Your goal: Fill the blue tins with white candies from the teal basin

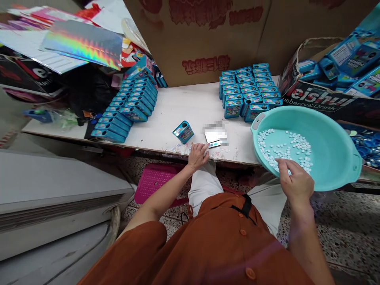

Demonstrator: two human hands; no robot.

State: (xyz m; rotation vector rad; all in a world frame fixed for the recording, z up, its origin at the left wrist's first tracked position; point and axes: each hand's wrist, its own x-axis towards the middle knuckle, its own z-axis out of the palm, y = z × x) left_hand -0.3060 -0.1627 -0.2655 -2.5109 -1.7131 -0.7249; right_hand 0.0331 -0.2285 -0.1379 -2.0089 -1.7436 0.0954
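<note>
My left hand (198, 156) rests at the front edge of the table, its fingers loosely bent and apart, with nothing seen in it. One fingertip reaches the near edge of a small digital scale (214, 144), whose upper part is blurred out. Just left of the scale stands a single blue candy tin (183, 132). Over the near rim of the turquoise basin (334, 158), my right hand (297, 182) is closed, thumb and fingers drawn together; what they hold, if anything, is hidden. Small white tablets (300, 143) lie scattered on the basin's bottom.
Rows of blue tins (127, 105) stand at left, and another block of tins (247, 91) at the back right. Behind the table rises a large cardboard box (204, 43). An open carton (314, 93) of blue packs sits beyond the basin. A pink stool (156, 182) is below.
</note>
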